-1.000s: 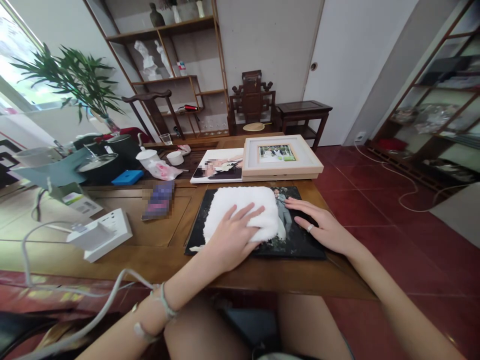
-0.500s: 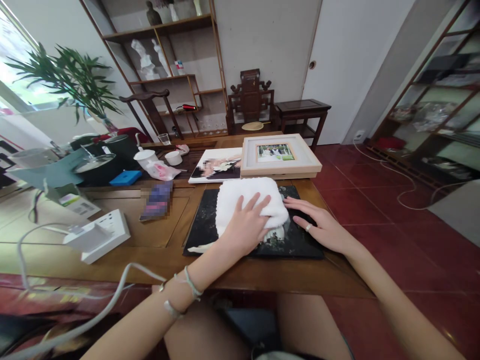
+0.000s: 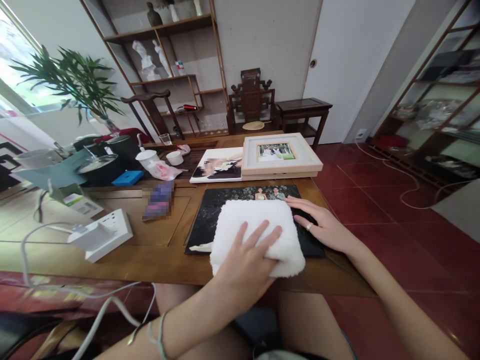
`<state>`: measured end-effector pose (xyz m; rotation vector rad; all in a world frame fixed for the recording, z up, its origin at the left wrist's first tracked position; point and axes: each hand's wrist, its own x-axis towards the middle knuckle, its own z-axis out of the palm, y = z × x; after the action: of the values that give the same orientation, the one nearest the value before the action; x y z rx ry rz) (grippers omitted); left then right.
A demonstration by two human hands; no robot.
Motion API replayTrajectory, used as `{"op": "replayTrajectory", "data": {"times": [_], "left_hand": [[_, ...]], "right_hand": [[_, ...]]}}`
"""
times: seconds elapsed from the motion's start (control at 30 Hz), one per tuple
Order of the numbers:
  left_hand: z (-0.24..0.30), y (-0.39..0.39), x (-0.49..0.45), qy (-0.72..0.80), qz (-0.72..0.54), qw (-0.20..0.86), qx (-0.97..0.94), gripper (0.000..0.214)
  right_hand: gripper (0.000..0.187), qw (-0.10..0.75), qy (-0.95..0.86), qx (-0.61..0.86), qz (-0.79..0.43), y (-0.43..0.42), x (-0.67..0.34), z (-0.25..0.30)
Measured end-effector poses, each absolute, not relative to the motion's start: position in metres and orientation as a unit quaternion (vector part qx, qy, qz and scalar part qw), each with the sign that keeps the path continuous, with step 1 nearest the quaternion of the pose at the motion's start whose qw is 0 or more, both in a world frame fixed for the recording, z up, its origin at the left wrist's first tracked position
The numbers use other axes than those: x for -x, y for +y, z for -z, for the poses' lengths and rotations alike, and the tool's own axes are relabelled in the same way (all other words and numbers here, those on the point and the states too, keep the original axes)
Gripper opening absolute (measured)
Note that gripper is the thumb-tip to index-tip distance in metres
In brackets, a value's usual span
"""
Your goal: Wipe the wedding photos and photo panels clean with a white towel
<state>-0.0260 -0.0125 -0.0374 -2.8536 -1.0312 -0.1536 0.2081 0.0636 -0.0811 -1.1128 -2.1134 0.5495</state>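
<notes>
A dark photo print [image 3: 210,212] lies flat on the wooden table [image 3: 165,230] in front of me. A folded white towel [image 3: 255,220] covers its near right part and hangs over the table's front edge. My left hand [image 3: 247,262] presses flat on the towel, fingers spread. My right hand [image 3: 322,227], with a ring on one finger, rests open on the print's right edge, holding it down.
A framed photo [image 3: 279,155] and another print [image 3: 217,167] lie behind the dark print. To the left are a white power strip [image 3: 101,232] with cable, a blue box [image 3: 127,177], cups and a kettle. Red tile floor is at the right.
My left hand has slid the towel from the print's far middle toward me, to its near edge. The couple in the photo is now uncovered. My right hand stayed put.
</notes>
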Motion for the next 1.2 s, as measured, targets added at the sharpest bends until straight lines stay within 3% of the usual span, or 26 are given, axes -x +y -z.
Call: {"op": "replayTrajectory", "data": {"times": [0.4,0.77,1.0,1.2], "left_hand": [[0.039,0.071,0.003,-0.439,0.048,0.092,0.893,0.034],[0.046,0.003,-0.02,-0.374,0.067,0.098,0.92,0.027],[0.05,-0.045,-0.007,-0.301,0.107,0.064,0.945,0.025],[0.033,-0.018,0.013,-0.367,0.061,0.02,0.928,0.023]], "right_hand": [[0.039,0.338,-0.805,0.442,-0.209,0.063,-0.209,0.082],[0.042,0.421,-0.747,0.459,-0.232,0.063,-0.21,0.082],[0.037,0.391,-0.749,0.468,-0.258,0.06,-0.206,0.075],[0.033,0.374,-0.783,0.444,-0.224,0.062,-0.207,0.079]]}}
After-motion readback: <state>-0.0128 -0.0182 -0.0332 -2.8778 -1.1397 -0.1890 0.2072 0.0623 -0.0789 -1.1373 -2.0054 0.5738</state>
